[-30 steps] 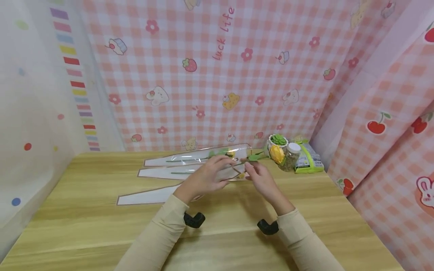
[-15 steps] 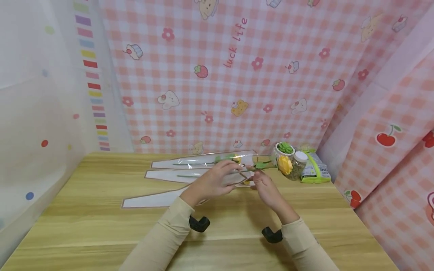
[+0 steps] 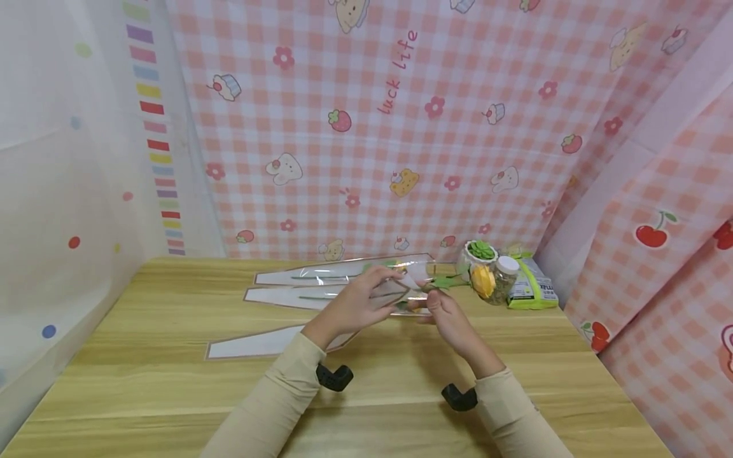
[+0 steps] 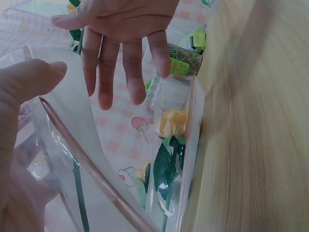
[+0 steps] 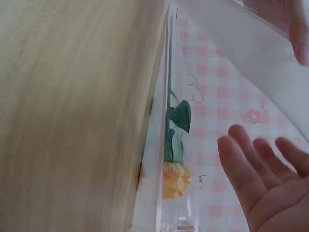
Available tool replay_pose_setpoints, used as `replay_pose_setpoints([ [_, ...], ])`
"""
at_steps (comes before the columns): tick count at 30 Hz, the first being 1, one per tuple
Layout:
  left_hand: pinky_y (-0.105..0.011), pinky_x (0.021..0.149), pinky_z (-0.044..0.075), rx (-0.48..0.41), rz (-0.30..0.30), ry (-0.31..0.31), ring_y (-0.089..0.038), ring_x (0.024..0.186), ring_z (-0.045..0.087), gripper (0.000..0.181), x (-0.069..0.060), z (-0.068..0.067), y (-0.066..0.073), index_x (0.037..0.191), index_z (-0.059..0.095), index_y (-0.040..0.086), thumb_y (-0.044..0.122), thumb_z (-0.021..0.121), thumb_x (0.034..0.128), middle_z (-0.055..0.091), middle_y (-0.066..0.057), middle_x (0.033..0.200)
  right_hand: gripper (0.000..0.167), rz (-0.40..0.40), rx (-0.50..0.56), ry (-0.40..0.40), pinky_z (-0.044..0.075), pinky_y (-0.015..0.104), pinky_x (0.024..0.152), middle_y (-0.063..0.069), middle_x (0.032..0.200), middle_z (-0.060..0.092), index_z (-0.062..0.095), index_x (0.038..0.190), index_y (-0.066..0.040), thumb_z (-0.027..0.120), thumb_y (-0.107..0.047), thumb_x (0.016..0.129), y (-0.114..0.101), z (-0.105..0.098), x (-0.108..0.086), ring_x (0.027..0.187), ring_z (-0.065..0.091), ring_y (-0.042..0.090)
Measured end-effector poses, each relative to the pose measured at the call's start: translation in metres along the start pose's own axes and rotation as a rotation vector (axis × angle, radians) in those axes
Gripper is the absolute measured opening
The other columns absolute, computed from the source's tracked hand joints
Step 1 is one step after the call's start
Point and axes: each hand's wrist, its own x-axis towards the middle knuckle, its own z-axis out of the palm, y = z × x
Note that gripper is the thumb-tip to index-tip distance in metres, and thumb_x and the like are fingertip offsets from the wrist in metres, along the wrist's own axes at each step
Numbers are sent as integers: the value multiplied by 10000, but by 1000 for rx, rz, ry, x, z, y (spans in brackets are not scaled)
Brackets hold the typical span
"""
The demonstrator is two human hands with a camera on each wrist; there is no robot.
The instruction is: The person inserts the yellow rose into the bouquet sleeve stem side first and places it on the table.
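My left hand (image 3: 356,304) pinches the mouth of a clear, brown-edged flower sleeve (image 4: 104,179), thumb on its near side, with other fingers visible through the film. Inside it runs a green stem (image 4: 79,198). Just right of the sleeve's mouth, a yellow rose (image 3: 483,282) points right, its leaves (image 3: 446,282) outside the film. My right hand (image 4: 128,24) is beside the leafy stem, palm facing the left wrist camera, fingers fairly straight. The stem passes behind its thumb; whether they touch is unclear. In the right wrist view those fingers are relaxed, with nothing in the palm.
Two sleeves with yellow roses lie along the back, the rear sleeve (image 3: 275,278) and a nearer sleeve (image 3: 269,295). At the back right stand a potted succulent (image 3: 480,250), a white-lidded jar (image 3: 506,280) and a green-grey packet (image 3: 534,284). A checked cloth (image 3: 366,159) hangs behind the table.
The head view shifted between the first two frames. Since then a white flap has risen at the sleeve's mouth, and the sleeve's narrow end has dropped slightly. The rose has turned a little.
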Motion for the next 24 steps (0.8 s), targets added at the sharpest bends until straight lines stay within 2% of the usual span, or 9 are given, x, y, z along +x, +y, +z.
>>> replay_pose_setpoints([
  [2, -334, 1018, 515, -3, -5, 7, -260, 1237, 581, 584, 0, 0, -1, 1363, 540, 129, 52, 812, 853, 561, -89, 1342, 753, 13, -9, -30, 564, 464, 940, 369, 1289, 580, 460, 1378, 140, 235, -510, 1069, 2, -2, -1, 1187, 581, 519],
  [5, -343, 1030, 509, 4, -8, 17, -231, 1241, 570, 579, 0, 0, -2, 1363, 543, 132, 66, 815, 856, 563, -75, 1347, 762, 12, 2, -83, 559, 492, 941, 364, 1314, 572, 510, 1307, 139, 302, -545, 1045, 6, -6, -1, 1171, 597, 508],
  [8, -348, 1028, 510, 15, -4, 34, -234, 1231, 573, 582, 0, -2, -3, 1360, 545, 123, 74, 821, 850, 569, -74, 1343, 730, 22, 9, -164, 551, 547, 930, 342, 1365, 548, 468, 1429, 94, 382, -519, 1042, 9, -16, 0, 1194, 592, 479],
  [12, -306, 1038, 496, 18, -3, 53, -231, 1232, 568, 580, 0, -5, -3, 1353, 544, 101, 48, 818, 844, 565, -76, 1345, 606, 107, -98, -317, 567, 532, 875, 276, 1333, 596, 482, 1442, 78, 516, -392, 1061, 13, -42, -4, 1147, 622, 400],
  [15, -288, 1043, 487, 14, -3, 59, -224, 1226, 568, 580, 1, -8, -4, 1352, 543, 102, 28, 812, 844, 562, -74, 1339, 544, 170, -121, -375, 574, 460, 820, 233, 1271, 629, 483, 1430, 69, 606, -277, 1029, 16, -71, -13, 1103, 625, 373],
  [17, -281, 1042, 485, 18, -8, 49, -220, 1219, 572, 580, 0, -9, -4, 1359, 539, 112, 40, 809, 851, 559, -69, 1342, 570, 175, -56, -359, 578, 425, 793, 221, 1268, 603, 420, 1444, 57, 636, -243, 1011, 16, -89, -19, 1085, 626, 363],
  [19, -285, 1043, 486, 21, -12, 30, -227, 1218, 573, 575, 0, -9, -4, 1367, 535, 114, 52, 802, 861, 552, -74, 1349, 602, 160, 53, -305, 583, 386, 761, 199, 1257, 566, 308, 1479, -17, 639, -202, 1011, 15, -103, -25, 1069, 629, 334],
  [21, -297, 1038, 493, 34, -15, 17, -238, 1220, 575, 584, -1, -9, -4, 1378, 530, 113, 66, 803, 864, 542, -83, 1364, 641, 113, 156, -245, 583, 347, 730, 169, 1268, 527, 200, 1496, -116, 625, -137, 1017, 12, -111, -27, 1039, 636, 281],
  [24, -322, 1038, 498, 62, -16, 16, -252, 1222, 577, 599, -3, -11, -4, 1380, 533, 108, 62, 812, 852, 531, -96, 1376, 639, 24, 232, -145, 579, 292, 711, 102, 1295, 485, 181, 1475, -202, 600, -54, 1016, 4, -113, -25, 958, 651, 199],
])
